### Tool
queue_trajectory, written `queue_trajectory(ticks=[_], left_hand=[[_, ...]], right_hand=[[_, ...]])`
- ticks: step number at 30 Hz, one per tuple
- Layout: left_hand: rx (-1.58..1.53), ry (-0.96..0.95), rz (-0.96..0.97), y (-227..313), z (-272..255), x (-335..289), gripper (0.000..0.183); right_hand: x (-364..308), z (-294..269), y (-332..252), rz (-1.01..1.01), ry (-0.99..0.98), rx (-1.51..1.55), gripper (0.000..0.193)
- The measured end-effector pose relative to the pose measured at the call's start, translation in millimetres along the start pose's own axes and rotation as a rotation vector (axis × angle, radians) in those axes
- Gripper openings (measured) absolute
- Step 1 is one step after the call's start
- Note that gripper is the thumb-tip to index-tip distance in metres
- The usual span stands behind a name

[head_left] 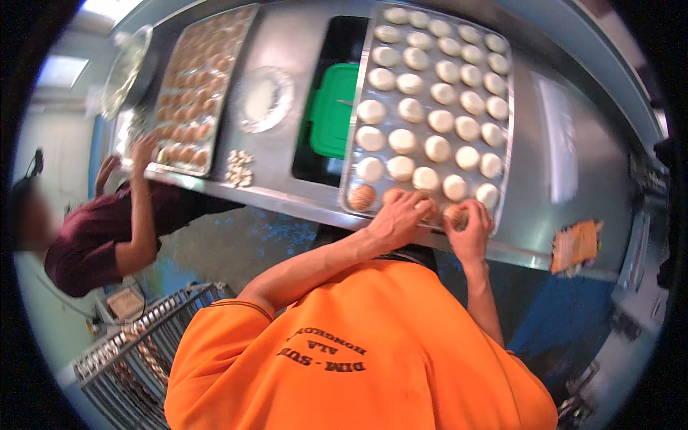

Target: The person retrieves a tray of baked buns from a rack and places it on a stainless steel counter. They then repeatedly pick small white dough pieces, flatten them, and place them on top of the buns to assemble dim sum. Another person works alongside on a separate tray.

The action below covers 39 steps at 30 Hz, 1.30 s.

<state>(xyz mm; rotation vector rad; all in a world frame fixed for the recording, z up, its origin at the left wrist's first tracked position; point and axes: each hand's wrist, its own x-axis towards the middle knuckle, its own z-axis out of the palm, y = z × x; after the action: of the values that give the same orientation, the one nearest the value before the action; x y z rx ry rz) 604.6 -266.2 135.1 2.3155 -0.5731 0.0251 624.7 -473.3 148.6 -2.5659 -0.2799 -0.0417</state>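
A large metal tray (510,136) holds rows of smooth white dough rounds (437,148). Along its near edge lie brown, rough-looking balls, one of them a striped brown ball (362,197) at the near left corner. My left hand (403,217) reaches over that near row with its fingers curled down. Whatever lies under its fingertips is mostly hidden. Beside it, my right hand (470,231) has thumb and fingers closed around another brown ball (454,213) at the tray's near edge.
Left of the tray, a green lid (334,111) lies on a black surface. Farther left are a bowl of white powder (264,99), small pale pieces (239,168) and a second tray (228,79) of brown balls. A co-worker (107,236) works there. An orange packet (576,245) sits at right.
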Motion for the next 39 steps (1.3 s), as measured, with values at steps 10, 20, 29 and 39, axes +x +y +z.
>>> queue_trajectory(ticks=[10, 20, 29, 39], left_hand=[[0.071, 0.624, -0.731, -119, -116, -134, 0.022], [0.217, 0.552, -0.722, -217, -161, -174, 0.023], [0.258, 0.385, -0.627, -225, -146, -145, 0.017], [-0.082, 0.481, -0.662, -217, -154, -150, 0.011]], right_hand=[[54, 114, -140, -0.446, -0.362, 0.456, 0.012], [109, 266, -266, -0.539, -0.412, 0.220, 0.016], [106, 264, -248, -0.600, -0.382, 0.031, 0.014], [196, 230, -230, -0.222, -0.312, 0.193, 0.017]])
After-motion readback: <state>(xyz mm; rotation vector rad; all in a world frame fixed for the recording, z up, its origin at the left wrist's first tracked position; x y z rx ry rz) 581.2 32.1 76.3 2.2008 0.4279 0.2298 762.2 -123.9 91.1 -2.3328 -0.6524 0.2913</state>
